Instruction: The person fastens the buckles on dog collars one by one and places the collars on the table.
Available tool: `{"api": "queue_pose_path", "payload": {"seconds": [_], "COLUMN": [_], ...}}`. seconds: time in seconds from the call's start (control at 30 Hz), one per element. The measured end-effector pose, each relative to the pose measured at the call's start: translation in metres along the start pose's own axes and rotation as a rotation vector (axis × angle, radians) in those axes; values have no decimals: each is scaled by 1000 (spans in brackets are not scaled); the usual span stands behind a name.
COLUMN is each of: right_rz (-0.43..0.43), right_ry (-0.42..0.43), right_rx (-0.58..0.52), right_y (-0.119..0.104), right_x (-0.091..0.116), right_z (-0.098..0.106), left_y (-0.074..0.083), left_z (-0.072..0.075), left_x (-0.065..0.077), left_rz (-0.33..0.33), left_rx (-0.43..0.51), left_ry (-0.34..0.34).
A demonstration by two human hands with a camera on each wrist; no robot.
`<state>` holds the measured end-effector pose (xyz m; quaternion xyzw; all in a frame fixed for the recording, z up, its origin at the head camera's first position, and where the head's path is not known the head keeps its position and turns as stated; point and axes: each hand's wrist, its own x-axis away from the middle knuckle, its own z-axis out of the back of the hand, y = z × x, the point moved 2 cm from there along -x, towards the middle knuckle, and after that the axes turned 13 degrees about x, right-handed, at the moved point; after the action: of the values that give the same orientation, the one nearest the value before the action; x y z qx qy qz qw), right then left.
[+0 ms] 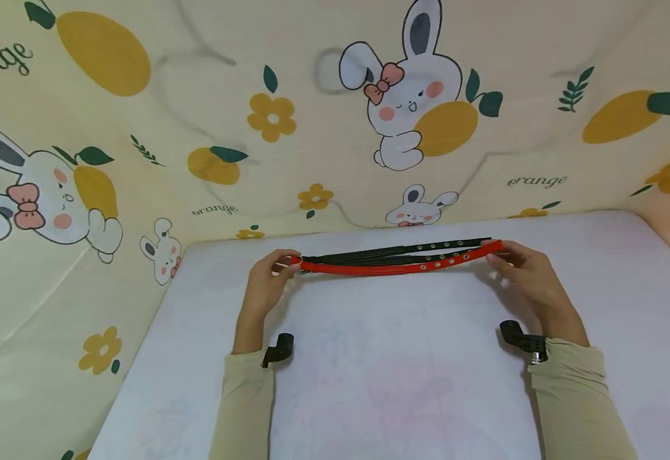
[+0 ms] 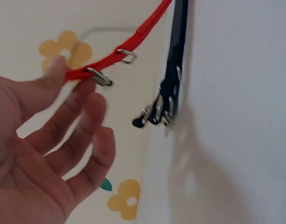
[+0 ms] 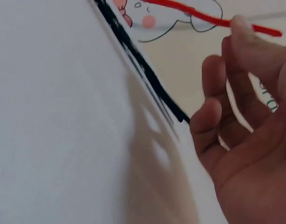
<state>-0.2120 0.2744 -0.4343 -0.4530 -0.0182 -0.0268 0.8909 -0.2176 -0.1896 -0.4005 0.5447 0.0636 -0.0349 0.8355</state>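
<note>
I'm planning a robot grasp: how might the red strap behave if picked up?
The red strap is probably floppy, as it sags between the left hand and right hand. It looks narrow, so likely light. Its metal buckle may weigh down one end.

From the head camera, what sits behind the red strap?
Black straps with metal eyelets show behind it, with a strip of white table beyond. Where the red strap overlaps them they are covered, so their exact number cannot be told.
</note>
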Motion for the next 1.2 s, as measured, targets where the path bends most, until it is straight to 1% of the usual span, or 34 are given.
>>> {"api": "queue_pose_path", "payload": {"seconds": [0.03,0.13,0.2,0.27,0.37,0.4,0.47,0.5,0.57,0.63,0.73,0.8,0.87,0.93,1.07,1.13,1.2], "right_rz": [19,98,143,162,160,156,159,166,208,275,384,432,447,445,436,422,415], "right_ry": [19,61,57,27,-14,-27,-35,-34,-32,-35,-47,-39,-21,-3,-21,-32,-47], "right_rx": [-15,-132,-197,-253,-207,-209,-165,-147,-153,-174,-234,-226,-191,-139,-49,17,74], "right_y": [-1,-7,-11,-15,-18,-20,-24,-27,-38,-50,-68,-79,-88,-97,-117,-126,-134], "right_x": [0,-1,-1,-1,0,1,3,3,4,4,6,9,12,14,17,18,19], "right_z": [1,3,3,3,1,0,-2,-3,-4,-4,-2,-1,-1,-3,-8,-11,-15], "left_y": [3,10,14,17,24,26,30,32,37,40,46,50,53,56,61,65,68], "left_z": [0,-1,-2,-3,-6,-7,-10,-11,-13,-15,-19,-22,-26,-29,-34,-36,-38], "left_x": [-1,-2,-3,-2,0,1,3,4,4,3,2,2,2,3,2,1,1], "left_rz": [-12,-46,-49,-27,35,53,82,87,88,77,55,38,38,50,91,94,83], "left_rx": [10,54,121,219,404,458,539,557,577,588,607,629,644,653,686,724,762], "left_ry": [-2,-4,-2,-7,-26,-33,-48,-49,-42,-24,-9,-17,-32,-36,-14,-4,2]}}
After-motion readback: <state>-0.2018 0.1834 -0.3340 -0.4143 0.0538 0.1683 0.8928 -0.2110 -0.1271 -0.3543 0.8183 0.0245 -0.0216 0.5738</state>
